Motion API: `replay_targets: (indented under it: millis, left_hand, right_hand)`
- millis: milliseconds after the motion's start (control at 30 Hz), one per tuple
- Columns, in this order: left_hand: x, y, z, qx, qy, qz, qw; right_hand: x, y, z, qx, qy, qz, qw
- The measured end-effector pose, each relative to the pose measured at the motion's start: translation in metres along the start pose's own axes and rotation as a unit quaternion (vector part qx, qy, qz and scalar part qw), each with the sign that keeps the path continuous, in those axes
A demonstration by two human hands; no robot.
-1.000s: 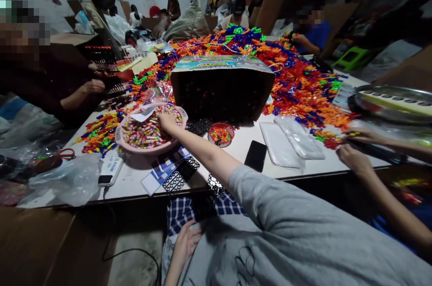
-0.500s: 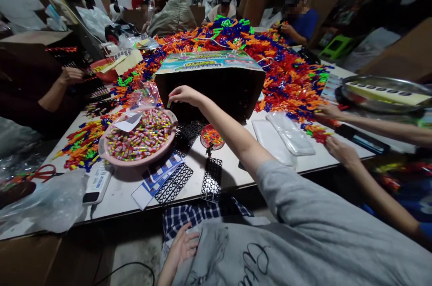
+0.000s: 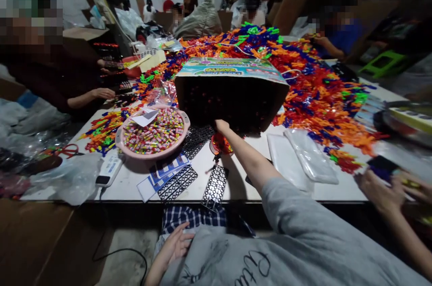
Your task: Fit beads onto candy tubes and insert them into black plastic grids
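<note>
My right hand (image 3: 221,125) reaches out over the white table (image 3: 236,178), at the foot of a dark cardboard box (image 3: 232,101) and just above a small red basket (image 3: 220,146) of coloured bits. Its fingers are curled and seen from the back, so what they hold is hidden. To its left, a pink bowl (image 3: 121,144) is full of small pastel pieces. A black grid panel (image 3: 215,185) lies under my forearm. My left hand (image 3: 175,244) rests on my lap, fingers spread, holding nothing.
A big heap of bright plastic pieces (image 3: 313,92) covers the far table. Clear bags (image 3: 308,155) lie to the right, and a white device (image 3: 108,171) and red scissors (image 3: 67,150) to the left. Another person's hand (image 3: 381,191) works at the right, and one person's hand (image 3: 104,93) at the left.
My right hand left the pink bowl, rose in front of the box, then dropped to the box's base by the small red basket. My left hand stayed on my lap.
</note>
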State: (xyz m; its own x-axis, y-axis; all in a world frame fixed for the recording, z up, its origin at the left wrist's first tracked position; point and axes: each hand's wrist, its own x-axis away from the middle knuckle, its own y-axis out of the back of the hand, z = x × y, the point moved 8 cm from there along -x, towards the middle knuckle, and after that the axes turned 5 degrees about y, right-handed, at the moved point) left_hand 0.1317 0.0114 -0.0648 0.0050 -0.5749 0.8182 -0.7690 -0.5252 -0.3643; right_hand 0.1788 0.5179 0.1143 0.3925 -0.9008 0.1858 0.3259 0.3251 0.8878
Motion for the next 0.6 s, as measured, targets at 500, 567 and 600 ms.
replay_targets:
  millis: [500,567,600]
  left_hand:
    - [-0.002,0.008,0.012,0.030,-0.003,0.017,0.999]
    - [-0.004,0.007,0.011,0.028,-0.009,0.027,0.999]
    - [-0.004,0.006,0.010,0.026,-0.009,0.033,0.999]
  right_hand:
    - [0.025,0.025,0.041,0.087,0.134,-0.017,0.987]
    - [0.035,0.030,0.077,0.082,0.195,-0.019,0.977]
    - [0.042,0.031,0.101,0.080,0.244,-0.019,0.966]
